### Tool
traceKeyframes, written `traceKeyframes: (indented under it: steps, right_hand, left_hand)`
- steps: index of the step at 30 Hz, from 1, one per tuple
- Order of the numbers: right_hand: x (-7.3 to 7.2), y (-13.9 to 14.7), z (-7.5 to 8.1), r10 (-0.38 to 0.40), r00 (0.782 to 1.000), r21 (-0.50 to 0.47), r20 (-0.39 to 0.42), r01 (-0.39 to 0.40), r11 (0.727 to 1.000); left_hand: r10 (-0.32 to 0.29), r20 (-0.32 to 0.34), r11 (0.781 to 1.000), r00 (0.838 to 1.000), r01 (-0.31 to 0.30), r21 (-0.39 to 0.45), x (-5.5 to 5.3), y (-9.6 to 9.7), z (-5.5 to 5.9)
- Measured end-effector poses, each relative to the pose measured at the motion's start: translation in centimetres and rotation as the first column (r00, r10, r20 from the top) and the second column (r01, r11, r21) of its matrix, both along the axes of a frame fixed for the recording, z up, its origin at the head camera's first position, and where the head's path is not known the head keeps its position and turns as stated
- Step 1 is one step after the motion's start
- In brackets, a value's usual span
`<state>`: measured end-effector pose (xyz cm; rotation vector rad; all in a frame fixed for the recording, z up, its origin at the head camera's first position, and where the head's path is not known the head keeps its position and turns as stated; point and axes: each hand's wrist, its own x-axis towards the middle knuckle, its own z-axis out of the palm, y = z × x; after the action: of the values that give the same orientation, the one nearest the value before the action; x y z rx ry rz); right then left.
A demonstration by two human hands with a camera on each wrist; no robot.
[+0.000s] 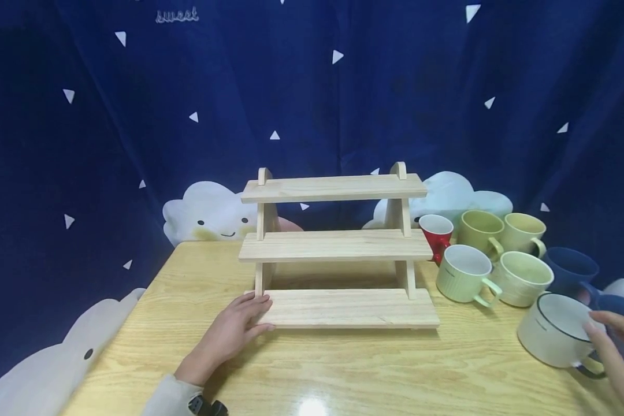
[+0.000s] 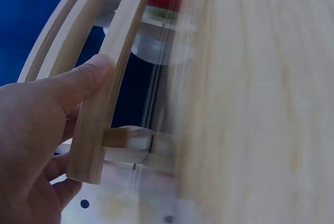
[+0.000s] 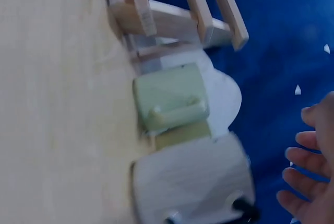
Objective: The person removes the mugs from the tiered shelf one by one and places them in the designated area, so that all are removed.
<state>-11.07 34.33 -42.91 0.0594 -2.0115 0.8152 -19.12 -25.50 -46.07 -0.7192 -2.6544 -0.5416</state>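
A three-tier wooden display rack (image 1: 338, 245) stands on the table. My left hand (image 1: 234, 329) grips the left end of its bottom shelf; the left wrist view shows the thumb on the front board (image 2: 112, 78) and fingers curled behind it. Far to the right, my right hand (image 1: 621, 352) hovers at a white mug (image 1: 556, 332) with a dark rim, overlapping its right side in the head view. In the right wrist view the right hand (image 3: 313, 166) has loosely bent fingers, apart from the white mug (image 3: 193, 179), with nothing in them.
Behind the white mug sit a pale green mug (image 1: 463, 277), a cream mug (image 1: 522, 283), a red mug (image 1: 437, 234), an olive mug (image 1: 475, 231), a yellow mug (image 1: 520, 231) and a dark blue mug (image 1: 572, 268). A blue patterned curtain (image 1: 301, 86) hangs behind the table (image 1: 343, 375).
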Motion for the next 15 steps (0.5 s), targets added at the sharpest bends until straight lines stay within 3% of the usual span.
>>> traceKeyframes:
  steps: [4,7,9,11,15]
  right_hand:
    - [-1.0,-0.1,1.8,0.06,0.99,0.153,0.13,-0.08,0.985]
    - [-1.5,-0.4,3.0,0.001,0.947,0.263,0.32,-0.09,0.961]
    - [-1.9,-0.8,3.7,-0.025,0.919,0.33,0.393,-0.115,0.937]
    - [-2.5,-1.2,4.1,-0.021,0.906,0.382,0.424,-0.157,0.911]
    - [-3.9,-1.9,4.5,0.033,0.911,0.436,0.412,-0.229,0.87]
  left_hand:
    - [-0.007,0.032,0.999,0.999,0.008,-0.037,0.0,0.1,0.5]
    - [-0.024,0.042,0.998,0.999,0.026,-0.061,-0.1,0.1,0.9]
    - [-0.034,0.051,0.996,0.998,0.038,-0.076,-0.2,0.1,1.3]
    - [-0.045,0.051,0.995,0.998,0.05,-0.084,-0.3,0.1,1.7]
    - [-0.052,0.044,0.996,0.998,0.055,-0.076,-0.2,-0.1,2.8]
